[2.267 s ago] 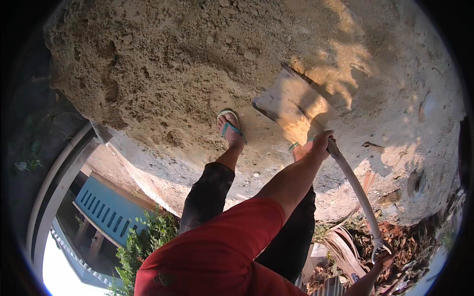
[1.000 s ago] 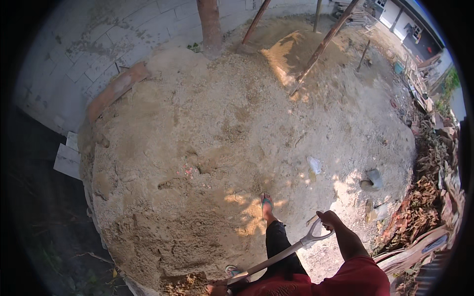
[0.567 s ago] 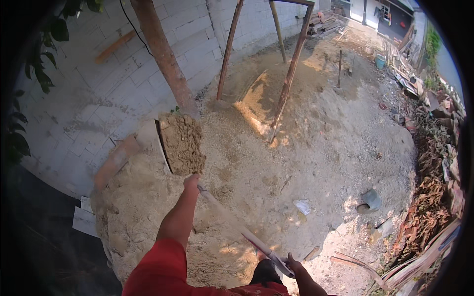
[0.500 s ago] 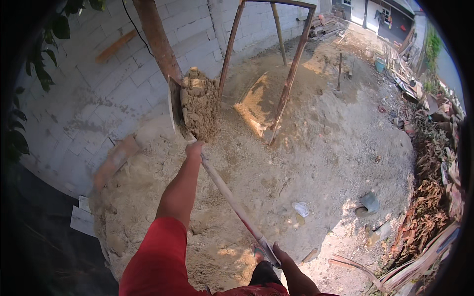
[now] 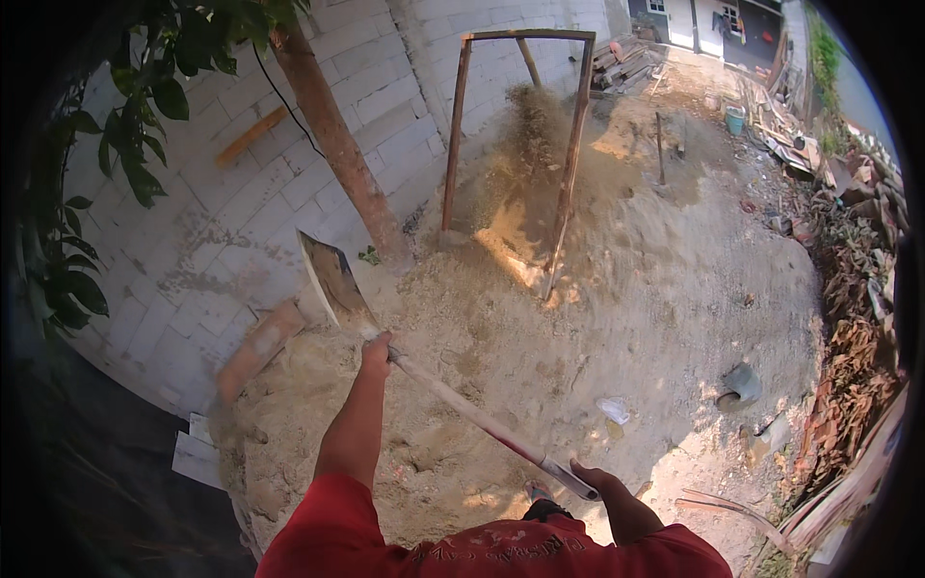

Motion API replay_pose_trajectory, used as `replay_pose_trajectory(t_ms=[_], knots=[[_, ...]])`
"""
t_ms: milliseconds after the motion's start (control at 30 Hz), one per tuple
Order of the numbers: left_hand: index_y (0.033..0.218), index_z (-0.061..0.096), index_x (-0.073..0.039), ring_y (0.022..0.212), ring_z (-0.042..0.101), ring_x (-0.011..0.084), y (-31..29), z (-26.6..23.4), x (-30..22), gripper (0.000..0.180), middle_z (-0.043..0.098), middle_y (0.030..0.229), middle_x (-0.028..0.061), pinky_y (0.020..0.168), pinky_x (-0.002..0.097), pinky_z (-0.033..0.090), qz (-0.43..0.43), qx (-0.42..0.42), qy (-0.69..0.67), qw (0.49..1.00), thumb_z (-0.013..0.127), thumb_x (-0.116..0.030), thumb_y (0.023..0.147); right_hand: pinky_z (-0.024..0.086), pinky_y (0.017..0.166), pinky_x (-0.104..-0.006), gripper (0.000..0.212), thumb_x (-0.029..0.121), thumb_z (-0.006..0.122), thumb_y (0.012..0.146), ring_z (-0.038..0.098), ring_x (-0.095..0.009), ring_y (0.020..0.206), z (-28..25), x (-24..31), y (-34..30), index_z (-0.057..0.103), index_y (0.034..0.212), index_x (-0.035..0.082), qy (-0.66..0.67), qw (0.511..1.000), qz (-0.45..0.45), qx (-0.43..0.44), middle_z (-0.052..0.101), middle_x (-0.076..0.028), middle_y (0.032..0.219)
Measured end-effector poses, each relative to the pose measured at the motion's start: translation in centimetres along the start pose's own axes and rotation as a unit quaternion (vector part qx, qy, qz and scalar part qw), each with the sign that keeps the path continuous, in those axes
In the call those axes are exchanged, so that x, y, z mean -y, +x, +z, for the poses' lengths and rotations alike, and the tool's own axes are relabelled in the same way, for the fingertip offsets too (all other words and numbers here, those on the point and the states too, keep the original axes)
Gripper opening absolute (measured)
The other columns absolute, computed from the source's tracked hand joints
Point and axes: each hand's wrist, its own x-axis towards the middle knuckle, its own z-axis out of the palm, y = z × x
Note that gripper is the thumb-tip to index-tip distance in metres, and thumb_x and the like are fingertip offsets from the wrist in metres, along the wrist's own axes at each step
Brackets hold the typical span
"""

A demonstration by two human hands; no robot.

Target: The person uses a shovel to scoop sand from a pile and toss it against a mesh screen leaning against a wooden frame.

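Shovel (image 5: 438, 387): held off the ground in front of the body, running slantwise from the person's right hip up to the left, blade at the far end.

Left hand (image 5: 378, 354): fingers closed around the shaft, close under the blade (image 5: 339, 281). Right hand (image 5: 597, 478): at the handle end, thumb along the top; it looks closed on the handle, though the fingers underneath are hidden. Hands set well apart, probably so the left bears the blade's weight and the right steers the tail end.

Blade tipped on edge, face toward the right, only a thin smear of sand on it. The tilt would let a load slide off rather than sit.

Sand (image 5: 535, 125) in mid-air, well apart from the blade, spraying between the posts of a wooden frame (image 5: 572, 159). A pole (image 5: 527, 62) slants behind the frame, likely as a prop. Sunlit patch low between the posts.

Left side: block wall (image 5: 217, 217), trunk (image 5: 332, 135) leaning near it, board (image 5: 258, 350) lying at its foot. Right: grey container (image 5: 740, 384) tipped on the ground, dry leaves (image 5: 848, 361) beyond.
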Motion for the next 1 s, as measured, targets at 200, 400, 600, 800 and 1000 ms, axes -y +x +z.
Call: replay_pose_trajectory(t_ms=[200, 400, 600, 800, 1000], knots=[[0.070, 0.040, -0.011, 0.044, 0.030, 0.0160, -22.6, -27.3, 24.3, 0.019, 0.042, 0.060, 0.0059, 0.040, 0.0317, 0.029, -0.369, -0.243, -0.169, 0.881, 0.051, -0.015, 0.085, 0.048, 0.079, -0.0370, 0.082, 0.074, 0.054, 0.072, 0.064, -0.029, 0.091, -2.6, -9.7, -8.1, 0.065, 0.106, 0.000, -0.177, 0.981, 0.078, -0.025, 0.066, -0.017, 0.103], [0.073, 0.041, -0.014, 0.053, 0.036, 0.0172, -50.4, -44.8, 38.9, 0.019, 0.041, 0.062, 0.0017, 0.053, 0.0348, 0.036, -0.365, -0.384, -0.283, 0.799, 0.047, -0.028, 0.084, 0.046, 0.053, -0.0371, 0.063, 0.058, 0.069, 0.071, 0.058, -0.021, 0.050, 0.7, -4.2, -12.1, 0.064, 0.071, -0.005, -0.206, 0.968, -0.121, -0.075, 0.058, -0.012, 0.056], [0.076, 0.041, -0.015, 0.062, 0.040, 0.0177, -68.6, -55.2, 46.0, 0.027, 0.042, 0.066, -0.0003, 0.066, 0.0384, 0.040, -0.292, -0.497, -0.403, 0.711, 0.044, -0.041, 0.086, 0.042, 0.039, -0.0318, 0.046, 0.042, 0.069, 0.079, 0.053, -0.016, 0.041, 16.8, -2.1, -18.7, 0.058, 0.088, -0.002, -0.143, 0.959, -0.231, -0.084, 0.053, -0.008, 0.054], [0.080, 0.042, -0.015, 0.074, 0.042, 0.0185, -76.2, -62.2, 50.5, 0.035, 0.044, 0.072, -0.0013, 0.083, 0.0428, 0.039, -0.161, -0.560, -0.414, 0.700, 0.046, -0.050, 0.086, 0.038, 0.037, -0.0285, 0.038, 0.037, 0.066, 0.083, 0.048, -0.013, 0.038, 23.3, -13.5, -18.4, 0.057, 0.074, 0.001, -0.143, 0.921, -0.351, -0.087, 0.050, -0.005, 0.050], [0.075, 0.049, -0.011, 0.063, 0.049, 0.0222, -79.5, -62.1, 47.6, 0.022, 0.050, 0.067, 0.0035, 0.060, 0.0386, 0.046, -0.190, -0.491, -0.368, 0.766, 0.053, -0.028, 0.088, 0.034, 0.036, -0.0281, 0.038, 0.043, 0.060, 0.081, 0.041, -0.015, 0.038, 23.8, -21.1, -19.1, 0.047, 0.068, 0.010, 0.076, 0.995, 0.020, 0.056, 0.042, -0.002, 0.050]])
